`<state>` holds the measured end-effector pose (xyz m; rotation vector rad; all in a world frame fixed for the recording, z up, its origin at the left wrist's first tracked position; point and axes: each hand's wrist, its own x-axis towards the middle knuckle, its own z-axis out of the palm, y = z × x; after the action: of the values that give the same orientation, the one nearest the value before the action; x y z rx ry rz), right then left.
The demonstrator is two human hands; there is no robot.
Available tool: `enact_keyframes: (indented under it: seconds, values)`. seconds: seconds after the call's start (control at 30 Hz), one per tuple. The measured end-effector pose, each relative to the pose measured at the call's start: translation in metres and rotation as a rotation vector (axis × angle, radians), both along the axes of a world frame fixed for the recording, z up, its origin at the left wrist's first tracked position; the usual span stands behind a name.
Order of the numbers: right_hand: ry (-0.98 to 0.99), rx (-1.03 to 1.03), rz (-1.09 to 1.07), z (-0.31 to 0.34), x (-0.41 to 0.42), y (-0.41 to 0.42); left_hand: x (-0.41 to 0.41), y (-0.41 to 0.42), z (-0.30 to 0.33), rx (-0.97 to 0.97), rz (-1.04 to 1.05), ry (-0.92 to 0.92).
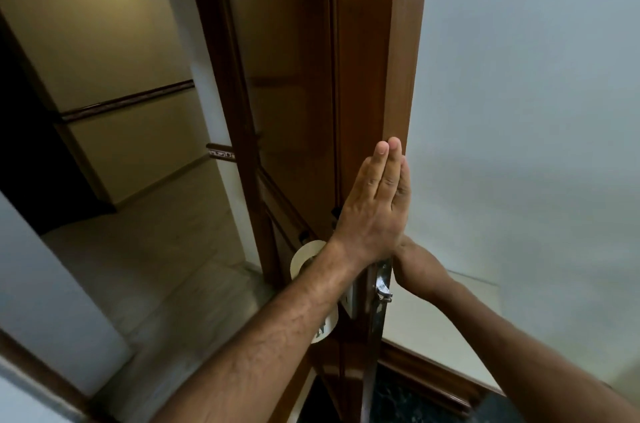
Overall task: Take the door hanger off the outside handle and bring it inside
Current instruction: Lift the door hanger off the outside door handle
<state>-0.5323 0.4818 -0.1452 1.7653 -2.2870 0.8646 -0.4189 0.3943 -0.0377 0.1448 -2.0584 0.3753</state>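
I see the left hand (pixel 372 211) flat and open, fingers together, pressed against the edge of the glossy brown wooden door (pixel 360 76), gripping nothing. The cream-white card door hanger (pixel 306 258) hangs on the corridor side of the door, just below and left of that hand, mostly hidden behind the left wrist and forearm, with its lower end showing under the arm. The right hand (pixel 414 265) sits at the shiny metal lever handle (pixel 382 280) on the room side; I cannot tell whether its fingers close on it.
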Motion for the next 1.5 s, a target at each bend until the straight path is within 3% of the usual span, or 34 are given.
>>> enact_keyframes:
  seconds: [0.1, 0.2, 0.27, 0.33, 0.43, 0.6, 0.77, 0.87, 1.0, 1.1, 1.2, 1.3, 1.43, 1.5]
  values:
    - [-0.062, -0.149, -0.084, 0.019, -0.008, 0.015, 0.013, -0.013, -0.012, -0.019, -0.087, -0.104]
    - [-0.14, -0.575, -0.254, 0.055, -0.007, 0.017, 0.037, -0.037, -0.029, 0.067, -0.031, -0.19]
    - [-0.205, -0.865, -0.238, 0.091, 0.002, 0.011, 0.052, -0.054, -0.041, 0.153, 0.064, -0.224]
    - [-0.2, -0.993, -0.127, 0.124, 0.007, 0.001, 0.064, -0.069, -0.049, 0.233, 0.137, -0.257]
    - [-0.069, -0.953, -0.004, 0.155, 0.009, -0.018, 0.074, -0.084, -0.06, 0.334, 0.21, -0.332]
    - [0.26, -0.839, -0.194, 0.162, 0.013, -0.042, 0.075, -0.098, -0.094, 0.712, 0.292, -0.355]
    - [0.349, -0.812, -0.232, 0.163, 0.007, -0.041, 0.059, -0.092, -0.125, 1.621, 0.111, -0.613]
    - [0.379, -0.803, -0.255, 0.163, 0.009, -0.044, 0.048, -0.077, -0.137, 1.874, -0.035, -0.705]
    - [0.382, -0.787, -0.307, 0.161, 0.012, -0.047, 0.029, -0.061, -0.155, 1.901, -0.197, -0.587]
    - [0.376, -0.788, -0.298, 0.162, 0.013, -0.048, 0.019, -0.059, -0.159, 1.792, -0.161, -0.49]
    - [0.365, -0.789, -0.294, 0.162, 0.014, -0.047, 0.021, -0.07, -0.156, 1.89, -0.14, -0.373]
    - [0.345, -0.788, -0.302, 0.163, 0.016, -0.046, 0.029, -0.088, -0.145, 1.945, -0.094, -0.429]
    - [0.33, -0.782, -0.3, 0.164, 0.016, -0.046, 0.024, -0.111, -0.132, 1.874, -0.107, -0.545]
    - [0.335, -0.783, -0.29, 0.164, 0.016, -0.046, 0.018, -0.117, -0.127, 1.919, -0.067, -0.494]
